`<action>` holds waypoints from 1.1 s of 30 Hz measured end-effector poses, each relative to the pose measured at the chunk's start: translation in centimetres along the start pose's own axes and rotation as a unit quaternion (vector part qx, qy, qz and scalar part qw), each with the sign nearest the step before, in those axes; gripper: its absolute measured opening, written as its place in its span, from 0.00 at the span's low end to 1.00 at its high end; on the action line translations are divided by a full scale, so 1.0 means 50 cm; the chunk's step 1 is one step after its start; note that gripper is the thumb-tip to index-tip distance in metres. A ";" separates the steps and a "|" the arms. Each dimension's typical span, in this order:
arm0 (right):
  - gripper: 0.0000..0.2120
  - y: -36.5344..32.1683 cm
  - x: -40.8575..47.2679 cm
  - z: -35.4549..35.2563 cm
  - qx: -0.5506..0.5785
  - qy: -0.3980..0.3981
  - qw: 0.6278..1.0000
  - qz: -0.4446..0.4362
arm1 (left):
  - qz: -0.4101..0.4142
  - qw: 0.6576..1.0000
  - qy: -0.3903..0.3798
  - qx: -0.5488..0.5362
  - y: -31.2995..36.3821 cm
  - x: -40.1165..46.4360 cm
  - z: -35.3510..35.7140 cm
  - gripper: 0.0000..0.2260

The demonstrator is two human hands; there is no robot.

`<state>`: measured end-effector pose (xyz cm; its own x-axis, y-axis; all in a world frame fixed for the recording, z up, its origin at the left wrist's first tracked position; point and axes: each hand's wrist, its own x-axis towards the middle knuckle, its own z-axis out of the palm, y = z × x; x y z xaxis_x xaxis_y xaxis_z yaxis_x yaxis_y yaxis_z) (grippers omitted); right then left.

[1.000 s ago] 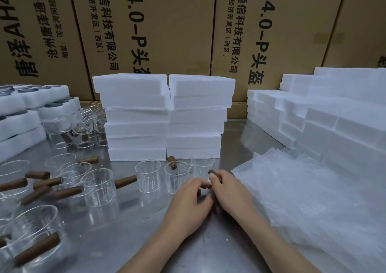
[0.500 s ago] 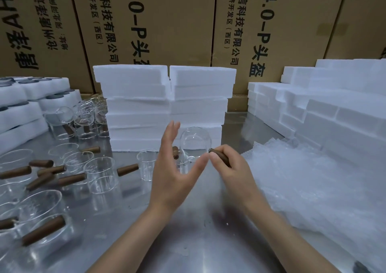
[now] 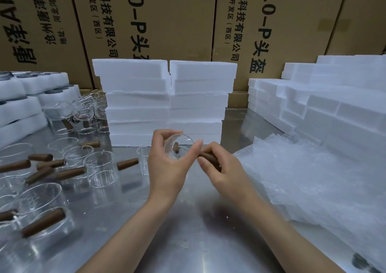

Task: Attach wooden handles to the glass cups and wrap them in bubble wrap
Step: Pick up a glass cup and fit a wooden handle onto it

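Glass cup [image 3: 179, 146], centre frame, raised above the steel table [image 3: 188, 241], gripped between left hand [image 3: 167, 168] fingers and thumb; right hand [image 3: 225, 168] clasps the wooden handle [image 3: 210, 158] at its side.

packing workshop | stacked cartons [image 3: 158, 22] | foam trays [image 3: 165, 97] | steel table [image 3: 188, 241]

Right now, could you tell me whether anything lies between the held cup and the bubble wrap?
Only the right hand with its wooden handle sits between the cup and the bubble wrap; otherwise bare table.
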<state>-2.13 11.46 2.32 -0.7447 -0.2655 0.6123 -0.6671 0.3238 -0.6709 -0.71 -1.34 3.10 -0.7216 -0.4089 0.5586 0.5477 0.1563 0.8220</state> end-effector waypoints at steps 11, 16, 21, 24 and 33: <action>0.08 -0.012 0.009 -0.020 0.111 0.001 0.991 0.068 | -0.091 0.990 0.030 -0.106 0.016 0.022 -0.013 0.08; 0.08 -0.011 0.012 -0.035 0.163 -0.007 0.980 0.115 | -0.099 0.989 -0.033 -0.107 0.027 0.024 -0.022 0.08; 0.09 -0.004 0.018 -0.047 0.209 0.001 0.963 0.173 | -0.061 0.986 -0.128 -0.081 0.028 0.024 -0.025 0.11; 0.09 0.000 0.018 -0.053 0.229 0.004 0.954 0.194 | -0.031 0.981 -0.185 -0.054 0.021 0.021 -0.025 0.15; 0.09 -0.002 0.018 -0.058 0.228 -0.003 0.955 0.189 | 0.009 0.980 -0.197 -0.022 0.013 0.020 -0.028 0.27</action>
<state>-2.68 13.83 4.16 -0.9329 -0.2143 0.2893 -0.2894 -0.0319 -0.9567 -0.49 -2.90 4.03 -0.8146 -0.0254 0.5794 0.5731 0.1176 0.8110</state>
